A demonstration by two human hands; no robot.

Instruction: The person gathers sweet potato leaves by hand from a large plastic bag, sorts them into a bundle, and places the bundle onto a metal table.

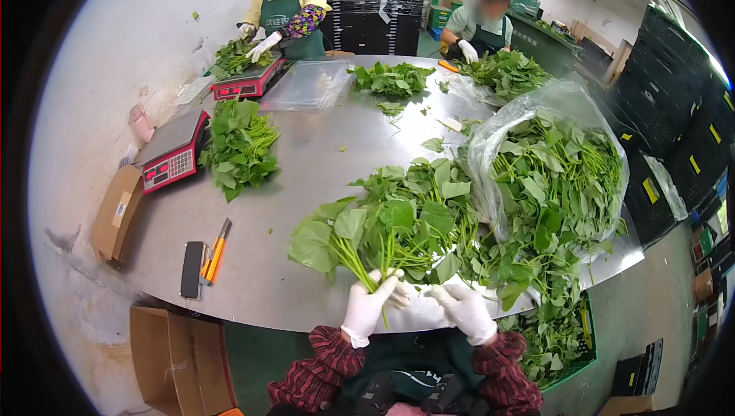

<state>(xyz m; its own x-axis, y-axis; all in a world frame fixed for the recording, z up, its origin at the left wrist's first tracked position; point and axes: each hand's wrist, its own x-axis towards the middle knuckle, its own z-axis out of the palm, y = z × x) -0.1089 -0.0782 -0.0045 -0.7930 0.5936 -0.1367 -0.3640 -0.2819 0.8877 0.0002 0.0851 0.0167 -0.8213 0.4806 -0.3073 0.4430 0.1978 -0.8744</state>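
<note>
White gloves cover both hands at the near edge of the metal table. My left hand (370, 306) is closed round the stems of a bunch of leafy greens (341, 244), whose leaves point away from me. To its right, my right hand (465, 311) is beside the loose stems; its fingers are bent and partly together, and whether they pinch anything is too small to tell. A pile of greens (417, 201) lies just beyond both hands. At the right, a clear plastic bag (490, 148) full of greens lies open, with greens spilling down toward the table edge.
Two scales (170, 157) (239, 88) stand on the left. A phone (192, 270) and orange knife (215, 253) lie near the left edge. Greens (241, 144) lie mid-left. Two co-workers (295, 10) (486, 25) handle greens across the table. A green crate (588, 339) stands below right.
</note>
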